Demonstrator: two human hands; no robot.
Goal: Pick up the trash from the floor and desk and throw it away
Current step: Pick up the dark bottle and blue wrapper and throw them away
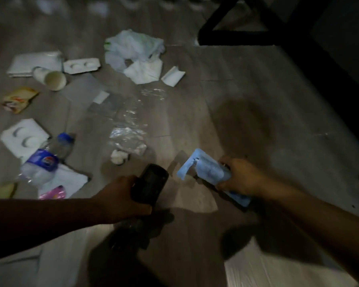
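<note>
**Both hands full above a littered floor**

The right hand (239,177) curls round a pale blue packet (205,172), gripping one end so the torn, floppy end hangs toward the floor (257,90). That grip probably suits carrying it off rather than setting it down. The left hand (120,195) is wrapped round a dark object (150,183) (a phone or a small black container; the dim light hides which), held upright and close to the body.

The rest of the trash lies well to the left, scattered as if dropped. There is a crushed plastic bottle (44,162) resting on white paper, a paper cup (52,77) on its side, a yellow wrapper (19,99), a crumpled white bag (133,48) touching a tissue (143,71), and clear film (129,133) beside a small white wad (118,157). A black desk frame (236,36) stands at the top right.

With neither hand free, I judge the packet has to go to a bin before more can be gathered; no bin is in view.
</note>
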